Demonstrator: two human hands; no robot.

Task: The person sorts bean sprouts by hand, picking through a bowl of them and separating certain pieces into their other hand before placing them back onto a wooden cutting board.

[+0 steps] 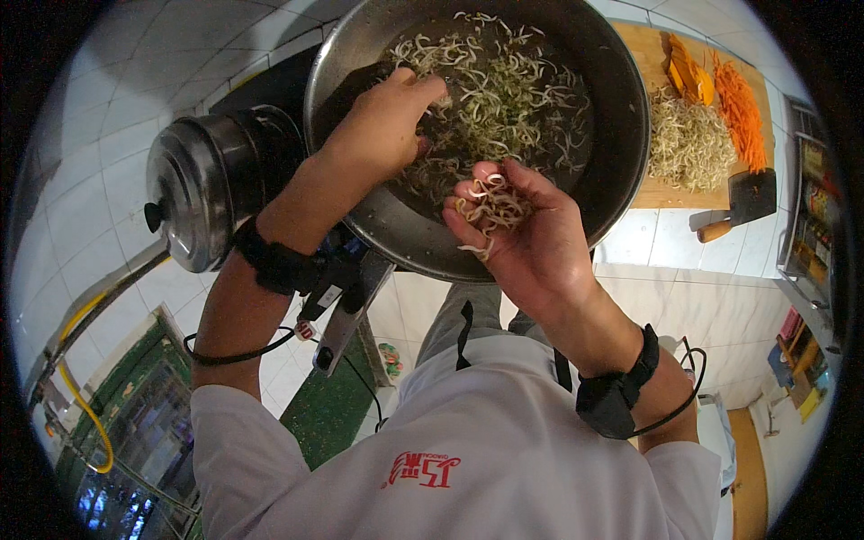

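A wide steel basin lies in front of me, with mung bean sprouts floating in water. My right hand, palm up over the near rim, cups a small clump of bean sprouts in its curled fingers. Over the left part of the basin is my left hand, its fingers bent down towards the water and its thumb apart from them. Pale sprouts show at its fingertips, but whether it grips any is hidden.
Right of the basin, a wooden cutting board bears a heap of bean sprouts, shredded carrot and orange slices. A cleaver lies at its near corner. A lidded steel pot stands left, near a yellow hose.
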